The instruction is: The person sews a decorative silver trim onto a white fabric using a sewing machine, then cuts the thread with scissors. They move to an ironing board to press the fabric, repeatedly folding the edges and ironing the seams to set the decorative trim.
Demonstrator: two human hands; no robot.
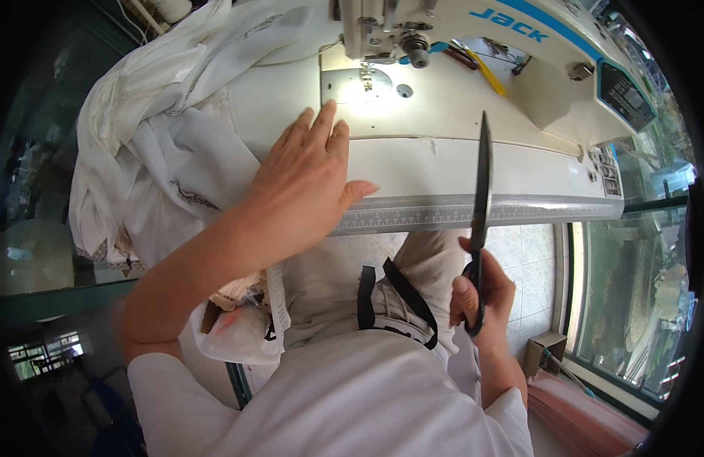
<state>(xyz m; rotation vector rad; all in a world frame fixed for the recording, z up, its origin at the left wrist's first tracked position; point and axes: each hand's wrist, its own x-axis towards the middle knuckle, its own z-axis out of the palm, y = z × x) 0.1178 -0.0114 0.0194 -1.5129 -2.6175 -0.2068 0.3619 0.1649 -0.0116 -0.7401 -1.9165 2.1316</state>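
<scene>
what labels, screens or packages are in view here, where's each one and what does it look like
Maker's mark: blue lettering with a blue stripe on the white sewing machine arm, top centre.
Control panel: dark rounded screen at the machine's right end.
Button strip: small bluish keys below that panel.
Plastic bag: translucent white, by the left forearm, something reddish inside.
Cardboard box: small, brown, open, on the floor at right.

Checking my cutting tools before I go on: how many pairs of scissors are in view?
1. The black scissors are in the right hand, blades closed and pointing up toward the sewing machine. More could lie hidden under the white fabric beside the left hand.
</scene>
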